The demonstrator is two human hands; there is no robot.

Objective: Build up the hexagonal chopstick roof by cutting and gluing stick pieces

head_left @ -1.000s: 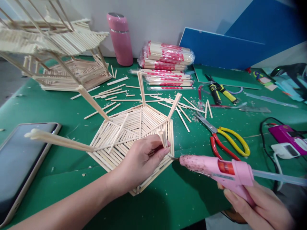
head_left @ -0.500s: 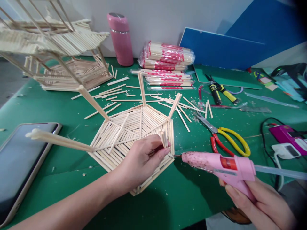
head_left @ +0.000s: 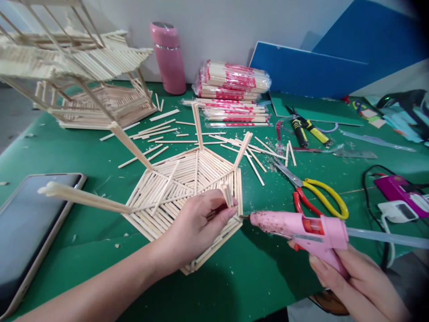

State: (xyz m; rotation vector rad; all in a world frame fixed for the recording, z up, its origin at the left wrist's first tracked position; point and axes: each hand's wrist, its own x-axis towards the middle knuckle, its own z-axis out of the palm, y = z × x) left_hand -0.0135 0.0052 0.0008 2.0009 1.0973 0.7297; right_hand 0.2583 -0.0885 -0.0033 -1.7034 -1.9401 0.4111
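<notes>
A hexagonal panel of glued chopsticks, with upright posts at its corners, lies on the green table. My left hand rests on the panel's near right corner and pinches an upright post there. My right hand grips a pink hot glue gun by its handle. The gun's nozzle points left and touches the panel's corner, just by my left fingertips.
Scissors with red and yellow handles lie right of the panel. Loose sticks, packs of chopsticks, a pink flask and pliers lie behind. A large stick model stands far left, a tablet near left.
The glue gun drew back a little to the right, then returned left to the panel's corner. My left hand kept its hold on the post.
</notes>
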